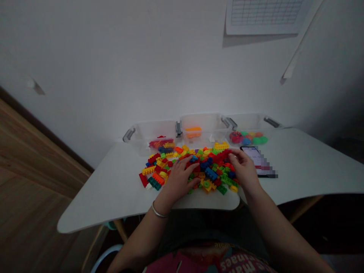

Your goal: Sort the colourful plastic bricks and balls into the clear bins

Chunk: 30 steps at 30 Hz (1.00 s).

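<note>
A pile of mixed building bricks (211, 174) in red, yellow, green, blue and orange spreads over the white table in front of me. My left hand (182, 179) rests on the left part of the pile, its fingers apart and touching bricks. At the pile's right side, my right hand (243, 167) pinches a long red brick (223, 155) between thumb and fingers. Close to the left fingertips lie a blue brick (206, 163) and other loose bricks. The palms hide some pieces.
Behind the pile stand three clear boxes: the left box (155, 127) holds red pieces, the middle box (203, 118) an orange piece, the right box (244, 120) round coloured pieces. A phone (257, 161) lies right of my right hand. The table's front edge (210, 209) is close to me.
</note>
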Motion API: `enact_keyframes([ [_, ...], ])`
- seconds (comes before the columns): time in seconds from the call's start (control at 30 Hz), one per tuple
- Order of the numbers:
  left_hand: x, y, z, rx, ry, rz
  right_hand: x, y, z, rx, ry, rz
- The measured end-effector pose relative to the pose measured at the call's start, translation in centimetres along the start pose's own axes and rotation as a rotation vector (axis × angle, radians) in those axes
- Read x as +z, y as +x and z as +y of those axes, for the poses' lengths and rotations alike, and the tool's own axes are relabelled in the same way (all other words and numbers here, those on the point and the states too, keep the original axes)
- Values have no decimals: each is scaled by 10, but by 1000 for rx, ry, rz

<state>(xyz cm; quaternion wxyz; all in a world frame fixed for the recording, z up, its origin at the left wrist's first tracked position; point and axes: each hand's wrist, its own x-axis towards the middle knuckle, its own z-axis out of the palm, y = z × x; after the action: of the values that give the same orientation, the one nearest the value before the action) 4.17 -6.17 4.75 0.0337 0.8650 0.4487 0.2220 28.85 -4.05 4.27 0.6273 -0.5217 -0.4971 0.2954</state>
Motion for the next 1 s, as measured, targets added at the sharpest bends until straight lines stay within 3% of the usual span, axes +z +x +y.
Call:
enact_keyframes([
  [0.17, -2, 8, 5, -34, -47, 82, 19, -15, -10, -6, 58, -139],
  [0.53, -14, 18, 2, -121, -191, 270, 30, -26, -21, -321, -260, -236],
  [0.77, -40, 23, -31, -343, -304, 522, 11, -13, -13, -559, -745, -301],
  [0.9, -56, 31, -55, -427, -369, 695, 10, -11, -4, -574, -827, -308],
  [1.0, -68, 39, -74, -451, -205, 797, 12, -10, -1, -576, -841, -312],
])
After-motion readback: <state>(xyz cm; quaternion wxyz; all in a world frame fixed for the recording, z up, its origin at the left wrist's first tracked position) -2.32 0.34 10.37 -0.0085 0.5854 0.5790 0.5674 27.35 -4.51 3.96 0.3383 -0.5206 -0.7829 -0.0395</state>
